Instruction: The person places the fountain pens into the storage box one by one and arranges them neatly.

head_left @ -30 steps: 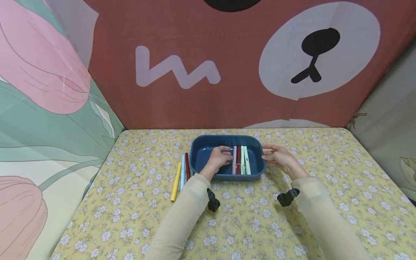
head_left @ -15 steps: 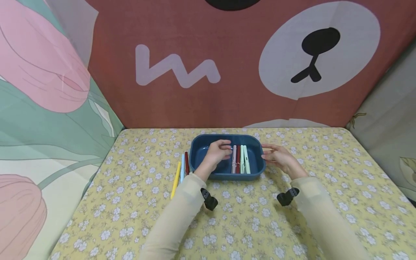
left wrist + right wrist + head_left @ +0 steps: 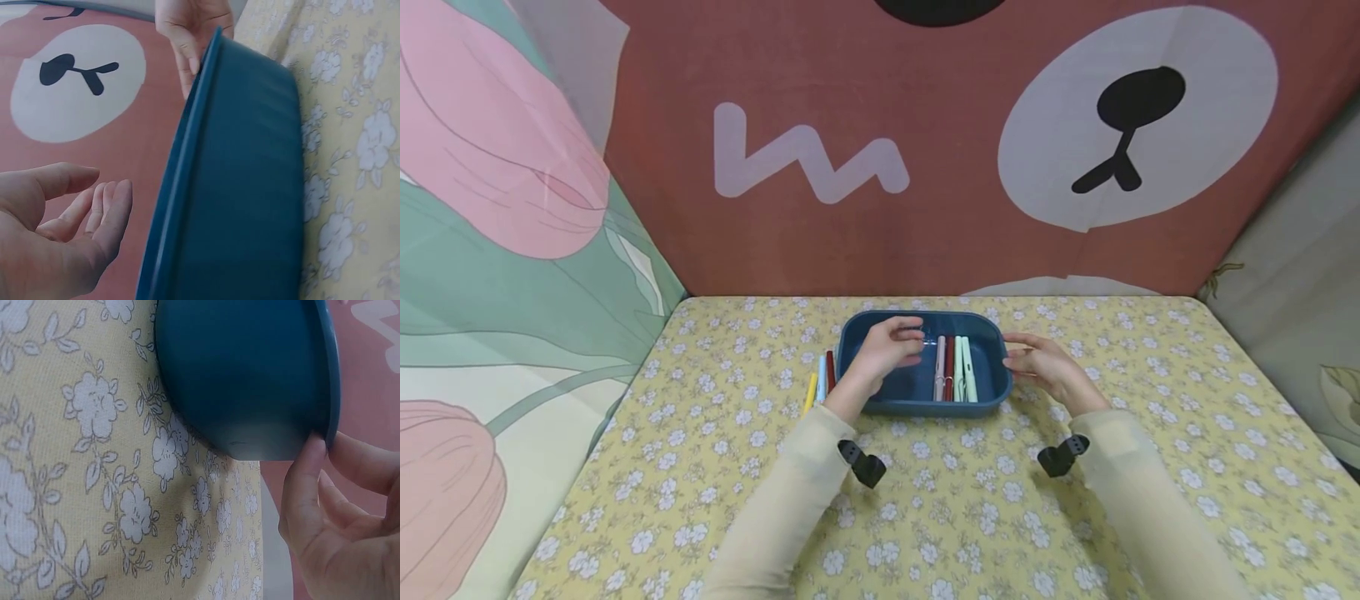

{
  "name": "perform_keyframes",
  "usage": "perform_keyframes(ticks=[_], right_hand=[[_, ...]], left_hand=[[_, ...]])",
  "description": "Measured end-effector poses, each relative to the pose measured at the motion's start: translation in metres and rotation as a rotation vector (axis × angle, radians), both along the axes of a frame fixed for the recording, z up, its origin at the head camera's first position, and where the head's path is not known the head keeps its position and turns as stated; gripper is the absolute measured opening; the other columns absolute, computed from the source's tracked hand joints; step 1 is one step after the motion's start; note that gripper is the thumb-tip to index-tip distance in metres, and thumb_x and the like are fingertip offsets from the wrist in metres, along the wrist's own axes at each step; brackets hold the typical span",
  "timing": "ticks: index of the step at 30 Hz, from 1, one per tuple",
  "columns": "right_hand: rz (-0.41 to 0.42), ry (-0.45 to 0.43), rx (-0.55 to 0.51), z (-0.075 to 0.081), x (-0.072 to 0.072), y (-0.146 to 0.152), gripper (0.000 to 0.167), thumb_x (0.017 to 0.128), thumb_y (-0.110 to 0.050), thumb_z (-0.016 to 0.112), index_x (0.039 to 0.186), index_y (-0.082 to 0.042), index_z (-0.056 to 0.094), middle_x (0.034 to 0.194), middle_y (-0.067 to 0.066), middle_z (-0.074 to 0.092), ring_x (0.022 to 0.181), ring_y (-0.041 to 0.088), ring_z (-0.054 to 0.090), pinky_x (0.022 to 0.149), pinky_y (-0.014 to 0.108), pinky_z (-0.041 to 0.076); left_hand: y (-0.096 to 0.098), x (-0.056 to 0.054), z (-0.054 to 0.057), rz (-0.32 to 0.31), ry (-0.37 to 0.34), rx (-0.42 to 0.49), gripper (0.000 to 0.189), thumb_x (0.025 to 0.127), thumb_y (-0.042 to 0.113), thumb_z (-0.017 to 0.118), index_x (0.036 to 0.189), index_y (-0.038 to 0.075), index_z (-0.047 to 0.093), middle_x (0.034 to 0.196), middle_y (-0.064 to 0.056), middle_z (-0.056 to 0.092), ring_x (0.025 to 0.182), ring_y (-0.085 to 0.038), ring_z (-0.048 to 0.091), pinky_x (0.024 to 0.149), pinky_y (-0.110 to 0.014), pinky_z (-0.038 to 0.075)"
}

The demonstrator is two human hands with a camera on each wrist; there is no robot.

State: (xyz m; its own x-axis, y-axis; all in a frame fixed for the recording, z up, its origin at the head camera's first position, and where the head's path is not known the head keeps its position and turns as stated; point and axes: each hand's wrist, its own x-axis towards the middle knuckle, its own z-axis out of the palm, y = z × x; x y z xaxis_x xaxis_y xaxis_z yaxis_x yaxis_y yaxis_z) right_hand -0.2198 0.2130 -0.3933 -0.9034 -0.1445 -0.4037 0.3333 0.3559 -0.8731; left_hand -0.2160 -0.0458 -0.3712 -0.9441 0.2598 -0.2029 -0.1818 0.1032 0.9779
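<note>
My left hand (image 3: 883,354) hovers over the left part of a dark blue box (image 3: 925,408), its fingers loosely curved and nothing between them; the left wrist view shows that hand (image 3: 69,231) apart from the rim. At the box's right end, my right hand (image 3: 1048,367) holds the rim between thumb and finger, seen close up in the right wrist view, where fingertips (image 3: 315,447) meet the wall. Side by side inside the box lie a pink pen (image 3: 940,367), a dark red pen (image 3: 950,367) and two mint green pens (image 3: 967,367).
Left of the box, partly behind my left forearm, lie a yellow pen (image 3: 810,392), a light blue pen (image 3: 822,379) and a dark red pen (image 3: 831,371). A floral yellow cloth (image 3: 700,467) covers the table. Printed fabric (image 3: 820,250) hangs along the back.
My left hand has lifted from beside the pens in the box and drifted left, its forearm covering more of the yellow pen. My right hand stays at the box's right end.
</note>
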Motion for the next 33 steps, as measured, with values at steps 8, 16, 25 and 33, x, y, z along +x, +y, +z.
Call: perform_keyframes(ticks=[8, 16, 25, 33], right_hand=[[0.009, 0.009, -0.011, 0.0, 0.0, 0.001, 0.063, 0.098, -0.012, 0.053, 0.153, -0.007, 0.021, 0.138, 0.021, 0.045, 0.083, -0.001, 0.061, 0.078, 0.021, 0.056], [0.008, 0.005, -0.014, -0.001, -0.001, 0.002, 0.062, 0.098, -0.011, 0.051, 0.153, -0.007, 0.022, 0.139, 0.022, 0.044, 0.083, 0.0, 0.061, 0.078, 0.019, 0.056], [0.022, 0.009, -0.022, -0.003, 0.0, 0.003, 0.063, 0.098, -0.012, 0.052, 0.153, -0.007, 0.021, 0.141, 0.023, 0.042, 0.086, -0.001, 0.062, 0.082, 0.02, 0.056], [0.026, 0.014, -0.033, -0.003, 0.001, 0.003, 0.063, 0.098, -0.011, 0.051, 0.153, -0.006, 0.02, 0.146, 0.026, 0.037, 0.085, -0.001, 0.061, 0.08, 0.019, 0.056]], left_hand=[[-0.015, 0.005, 0.007, 0.001, 0.023, -0.032, 0.044, 0.095, 0.004, 0.056, 0.138, 0.007, 0.049, 0.132, -0.02, 0.054, 0.124, -0.036, 0.053, 0.095, -0.037, 0.056], [-0.034, 0.009, 0.009, 0.025, 0.023, -0.045, 0.043, 0.095, 0.004, 0.054, 0.138, 0.006, 0.048, 0.133, -0.021, 0.053, 0.125, -0.036, 0.052, 0.098, -0.039, 0.054], [-0.056, 0.013, 0.006, 0.039, 0.007, -0.074, 0.044, 0.097, 0.003, 0.05, 0.141, 0.005, 0.044, 0.136, -0.024, 0.05, 0.125, -0.039, 0.051, 0.1, -0.042, 0.053], [-0.078, 0.013, 0.004, 0.021, 0.007, -0.126, 0.046, 0.1, 0.008, 0.046, 0.145, 0.004, 0.038, 0.14, -0.026, 0.046, 0.126, -0.04, 0.049, 0.098, -0.038, 0.054]])
